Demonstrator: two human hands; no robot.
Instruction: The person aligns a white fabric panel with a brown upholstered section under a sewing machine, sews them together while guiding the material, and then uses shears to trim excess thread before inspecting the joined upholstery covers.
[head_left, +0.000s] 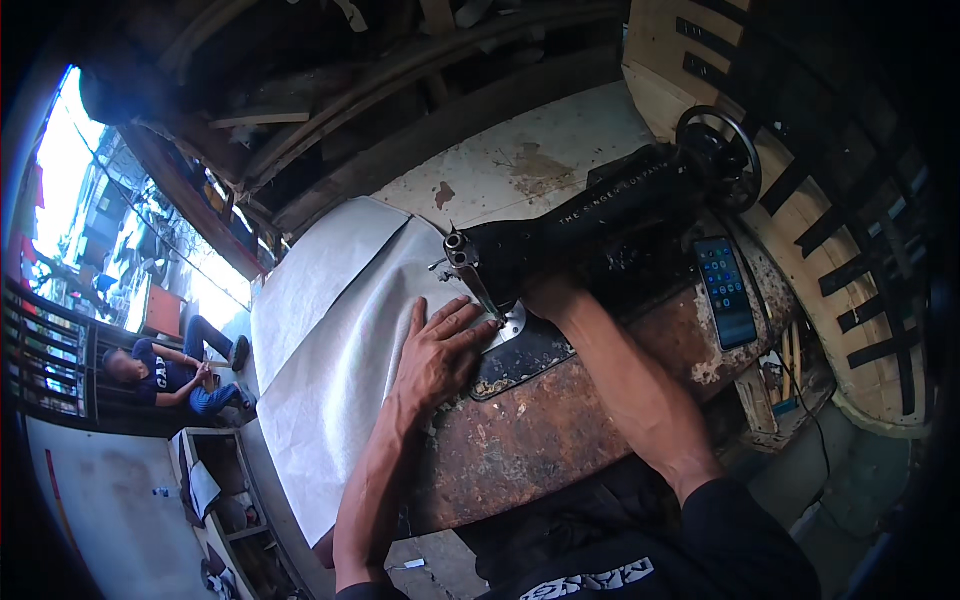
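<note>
A black sewing machine [585, 225] stands on a worn, rusty-brown table [560, 440]. White fabric [330, 360] spreads over the table's left side, its right edge running up to the needle area. My left hand [437, 350] lies on that edge with fingers stretched out, the fingertips close to the shiny metal needle plate [514, 325]. Beneath the machine's arm reaches my right hand [555, 296]; its fingers are hidden behind the machine and slightly blurred, so what they touch does not show.
A phone with a lit screen [725, 290] rests on the table's right, below the handwheel [745, 165]. An open drawer [775, 395] juts out there. Black-strapped tan panels [850, 270] stand at the right. A seated person [180, 370] is at far left, above an open cabinet [235, 490].
</note>
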